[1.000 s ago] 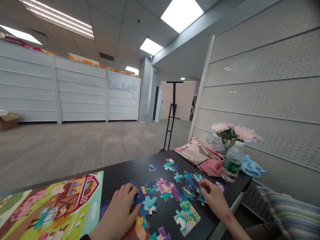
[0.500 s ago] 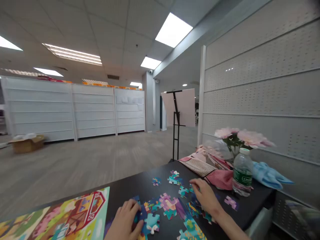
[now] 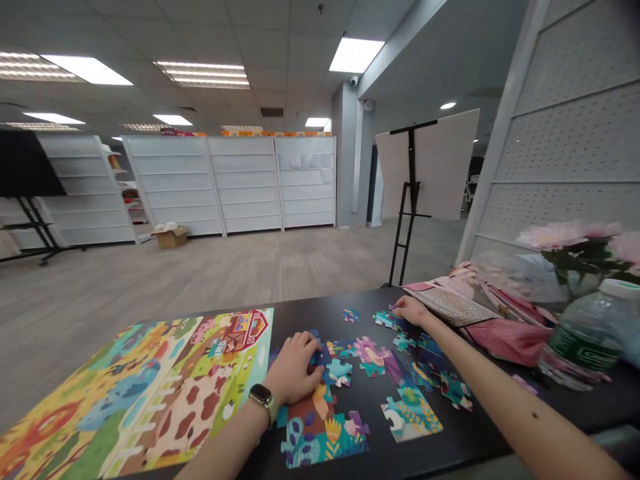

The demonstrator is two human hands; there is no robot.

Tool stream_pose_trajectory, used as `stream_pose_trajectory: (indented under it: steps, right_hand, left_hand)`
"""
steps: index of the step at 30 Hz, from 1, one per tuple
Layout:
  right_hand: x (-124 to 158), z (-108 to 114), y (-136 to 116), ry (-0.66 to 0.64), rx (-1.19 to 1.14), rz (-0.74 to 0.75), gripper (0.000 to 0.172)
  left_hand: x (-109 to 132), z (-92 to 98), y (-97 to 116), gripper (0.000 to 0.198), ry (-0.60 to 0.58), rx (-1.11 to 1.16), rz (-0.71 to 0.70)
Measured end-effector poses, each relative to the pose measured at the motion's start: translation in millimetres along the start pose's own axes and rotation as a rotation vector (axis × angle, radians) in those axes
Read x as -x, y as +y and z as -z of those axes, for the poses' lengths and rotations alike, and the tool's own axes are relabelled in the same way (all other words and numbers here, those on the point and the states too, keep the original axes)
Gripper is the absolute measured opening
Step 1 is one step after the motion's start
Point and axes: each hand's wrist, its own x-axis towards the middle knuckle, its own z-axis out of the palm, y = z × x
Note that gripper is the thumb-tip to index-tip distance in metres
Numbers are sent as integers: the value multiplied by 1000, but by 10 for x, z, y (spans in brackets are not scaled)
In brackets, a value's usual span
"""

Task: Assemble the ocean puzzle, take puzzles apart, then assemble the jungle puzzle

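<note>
Head view: nearest, a joined puzzle section [image 3: 327,443] lies on the black table [image 3: 361,400], the left hand [image 3: 295,367] over its far left part, fingers loosely bent — whether they grip a piece, I cannot tell. Farther out, the right hand [image 3: 411,311] touches a teal puzzle cluster [image 3: 384,320] — finger opening and hold unclear. Beyond stand an easel [image 3: 411,167] and white cabinets [image 3: 245,190].

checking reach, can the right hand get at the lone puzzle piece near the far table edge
Likely yes: only flat pieces lie between the right hand and the lone puzzle piece.
</note>
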Motion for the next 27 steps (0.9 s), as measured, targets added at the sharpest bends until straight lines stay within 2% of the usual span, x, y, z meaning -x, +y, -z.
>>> stream_pose_trajectory:
  steps: [3, 6, 8, 12, 15, 17, 21, 27]
  right_hand:
    - [154, 108, -143, 71, -55, -3, 32]
    - [497, 168, -414, 96, -143, 91, 30]
    - [896, 119, -590, 45, -217, 212, 26]
    - [1865, -150, -776, -174, -262, 438, 20]
    - [2341, -319, -791, -172, -223, 506, 20]
    - [2471, -375, -779, -126, -187, 528, 21]
    - [2512, -419, -749, -60, -113, 572, 18]
    - [2553, -412, -749, -56, -36, 604, 16]
  left_hand:
    - [9, -11, 2, 24, 12, -12, -9]
    - [22, -21, 8, 24, 29, -30, -16]
    - [28, -30, 8, 24, 39, -43, -18]
    - [29, -51, 2, 24, 51, -64, -24]
    - [22, -64, 4, 24, 52, -82, -33]
    - [19, -70, 10, 24, 52, -95, -39]
    - [24, -80, 22, 25, 54, -119, -46]
    - [26, -92, 25, 25, 53, -140, -55]
